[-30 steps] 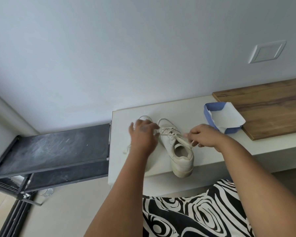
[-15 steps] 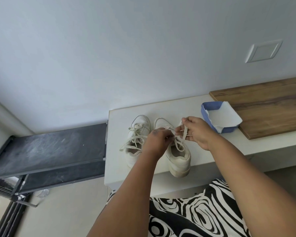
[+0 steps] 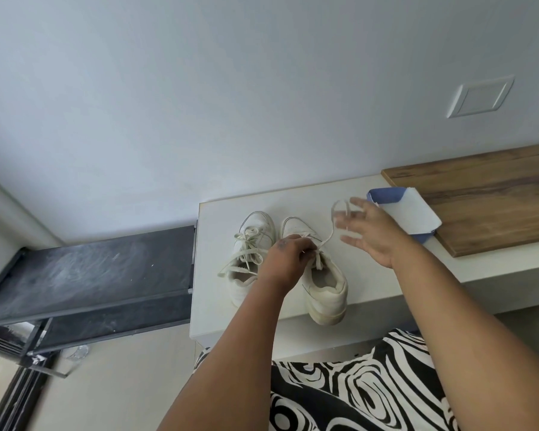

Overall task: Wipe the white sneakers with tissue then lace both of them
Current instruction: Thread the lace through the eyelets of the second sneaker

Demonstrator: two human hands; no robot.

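Note:
Two white sneakers stand side by side on the white counter (image 3: 224, 213), toes toward the wall. The left sneaker (image 3: 250, 253) has loose laces spilling over its side. My left hand (image 3: 288, 259) pinches the lace at the tongue of the right sneaker (image 3: 322, 284). One lace end (image 3: 332, 231) runs up and to the right from there, looping over the fingers of my right hand (image 3: 372, 233). That hand is raised above the counter with fingers spread and blurred.
A blue tissue box (image 3: 405, 213) with white tissue lies at the edge of a wooden board (image 3: 495, 194) on the right. A black shelf rack (image 3: 87, 275) stands lower on the left. A wall plate (image 3: 479, 96) sits on the wall.
My right hand has swung up and to the right, opening its fingers and drawing the lace end out. My left hand stays at the right sneaker's tongue.

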